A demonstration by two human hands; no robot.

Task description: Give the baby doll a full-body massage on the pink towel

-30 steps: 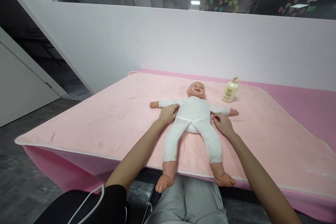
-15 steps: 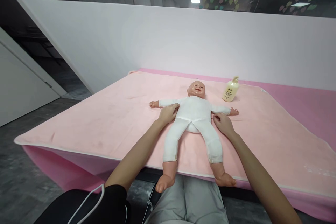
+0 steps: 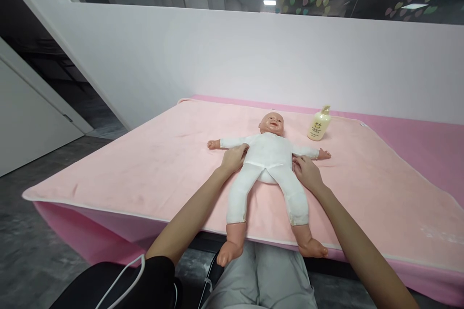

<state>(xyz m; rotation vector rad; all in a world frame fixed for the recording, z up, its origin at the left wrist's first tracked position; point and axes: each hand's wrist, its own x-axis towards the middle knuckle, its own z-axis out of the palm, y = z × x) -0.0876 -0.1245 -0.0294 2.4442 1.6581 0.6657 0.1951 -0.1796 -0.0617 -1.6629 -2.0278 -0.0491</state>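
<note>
A baby doll (image 3: 270,152) lies on its back on a light pink blanket (image 3: 163,164), head away from me and arms spread. Its body is white cloth; the head, hands and feet are flesh-coloured plastic. My left hand (image 3: 235,157) is closed against the doll's side below the armpit, its fingertips pressed to the cloth. On the opposite side, my right hand (image 3: 306,170) has curled fingers touching the doll's side, just under its arm. Some of my fingertips are hidden at both sides. The doll's feet hang over the blanket's near edge.
A pale yellow pump bottle (image 3: 319,124) stands on the blanket beyond the doll's outstretched arm, at the right. Behind the table rises a white partition (image 3: 232,58) with dark glass above. My lap in grey trousers (image 3: 270,277) is below the table's front edge.
My right hand has moved slightly in toward the doll's side. My left hand stays at the other side, and the doll keeps its pose.
</note>
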